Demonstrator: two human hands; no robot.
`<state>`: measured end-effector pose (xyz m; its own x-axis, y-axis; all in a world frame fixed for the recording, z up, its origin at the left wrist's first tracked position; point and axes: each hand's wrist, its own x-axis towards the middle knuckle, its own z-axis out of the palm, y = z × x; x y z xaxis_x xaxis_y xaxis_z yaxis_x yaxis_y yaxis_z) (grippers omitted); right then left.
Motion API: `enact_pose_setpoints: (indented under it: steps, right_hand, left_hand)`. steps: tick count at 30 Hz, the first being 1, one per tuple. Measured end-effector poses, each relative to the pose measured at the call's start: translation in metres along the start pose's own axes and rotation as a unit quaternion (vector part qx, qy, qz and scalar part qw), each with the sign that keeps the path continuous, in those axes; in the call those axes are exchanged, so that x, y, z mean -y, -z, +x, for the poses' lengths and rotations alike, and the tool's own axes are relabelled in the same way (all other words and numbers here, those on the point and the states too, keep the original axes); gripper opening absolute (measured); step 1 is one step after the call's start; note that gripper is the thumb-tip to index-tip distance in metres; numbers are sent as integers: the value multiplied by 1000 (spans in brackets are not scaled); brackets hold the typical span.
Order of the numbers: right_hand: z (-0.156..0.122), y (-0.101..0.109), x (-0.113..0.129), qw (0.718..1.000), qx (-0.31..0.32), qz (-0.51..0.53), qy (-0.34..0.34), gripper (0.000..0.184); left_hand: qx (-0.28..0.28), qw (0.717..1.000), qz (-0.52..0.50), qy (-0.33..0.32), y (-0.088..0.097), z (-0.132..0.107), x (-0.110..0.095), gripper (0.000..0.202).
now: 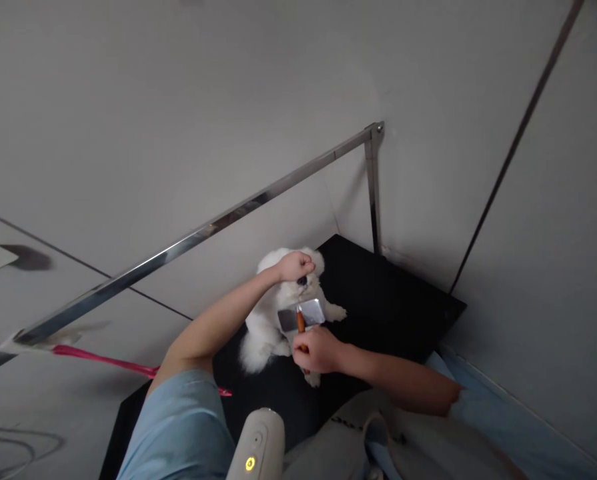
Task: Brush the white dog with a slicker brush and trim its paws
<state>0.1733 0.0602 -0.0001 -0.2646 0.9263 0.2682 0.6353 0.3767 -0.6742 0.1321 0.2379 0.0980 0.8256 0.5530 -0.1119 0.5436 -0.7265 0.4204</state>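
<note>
A white fluffy dog (265,317) sits on a black table top, facing me. My left hand (295,266) is closed at the top of its head, just above the dark nose, and seems to grip the fur there. Part of the dog's face is hidden by this hand. In my right hand (319,349) is a slicker brush (302,316), its orange-brown handle wrapped by my fingers. The brush's flat metal back faces me, and its pad lies at the dog's chest, below the chin. Whether the bristles touch the fur is hidden.
The black table (378,293) stands against a grey wall. A shiny metal bar (198,237) runs above it, with an upright post (373,193) at the back. From the bar hangs a pink strap (103,358). A pale device with a yellow light (258,443) is close in front of me.
</note>
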Motion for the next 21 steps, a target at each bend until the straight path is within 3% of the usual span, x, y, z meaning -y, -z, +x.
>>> enact_pose_setpoints:
  steps: [2, 4, 7, 11, 15, 19, 21]
  right_hand:
    - [4, 1, 0, 997, -48, -66, -9, 16]
    - [5, 2, 1, 994, -36, -102, -26, 17]
    - [0, 6, 4, 997, 5, -80, -21, 14]
    - [-9, 12, 13, 991, -61, -109, -45, 16]
    - [-15, 16, 23, 996, -4, -70, -61, 16]
    - [-18, 20, 29, 992, -69, -80, -70, 18]
    - [-19, 23, 30, 992, -59, -85, -70, 17]
  left_hand:
    - [-1, 1000, 2, 1, -1, -1, 0, 31]
    - [4, 1000, 12, 4, -3, -1, -2, 30]
    - [19, 999, 30, 2, -6, 3, -5, 29]
    - [64, 997, 29, -9, -9, 9, -9, 27]
    - [99, 995, 12, -13, -12, 13, -15, 26]
    - [127, 992, 10, -14, -15, 16, -23, 26]
    - [138, 990, 5, -7, -16, 15, -26, 26]
